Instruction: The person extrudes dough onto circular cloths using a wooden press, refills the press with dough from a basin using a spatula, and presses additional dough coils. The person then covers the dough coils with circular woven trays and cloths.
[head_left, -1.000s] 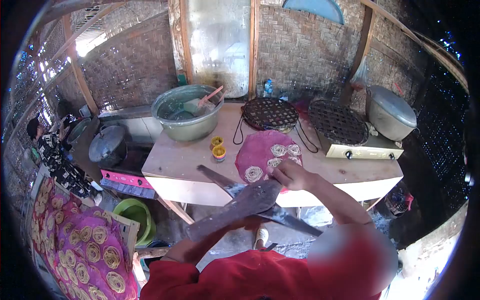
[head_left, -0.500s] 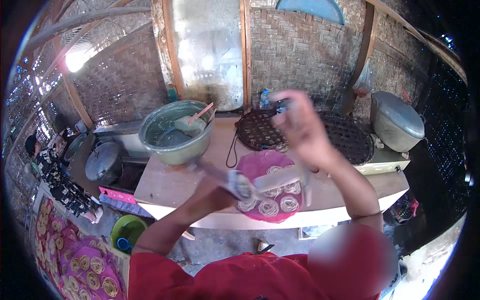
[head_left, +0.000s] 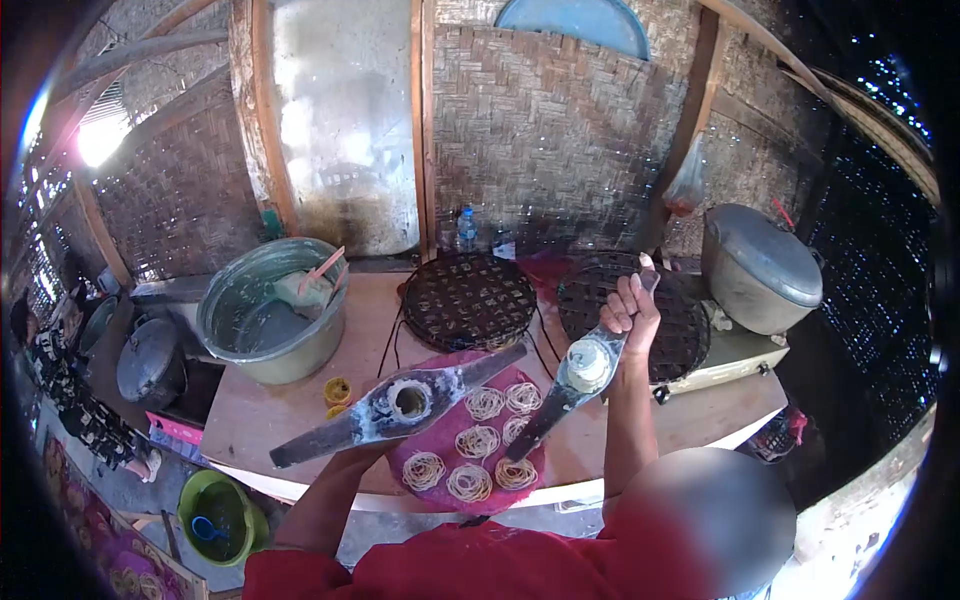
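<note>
My right hand [head_left: 636,318] is wrapped around one end of a dark wooden press handle [head_left: 540,425], which has a round plunger [head_left: 588,366] smeared with white dough at its middle. My left hand [head_left: 372,452], mostly hidden, is under the other half of the press, a long wooden press body [head_left: 400,402] with a round hole and white smears; its fingers barely show. The two halves are apart, held over a pink cloth-covered round tray [head_left: 440,500]. Several nests of pale noodle strands [head_left: 469,482] lie on it.
A large green basin [head_left: 270,350] with dough and a pink-handled tool stands left. Behind are dark woven trays [head_left: 468,300]; a big metal pot [head_left: 765,265] stands right. Small yellow containers [head_left: 337,392] sit near the basin. Another person [head_left: 75,390] is far left.
The blurred press parts now show clearly as two separate halves. My right hand has lowered and grips the plunger half; the left holds the holed half. The view has turned to the right.
</note>
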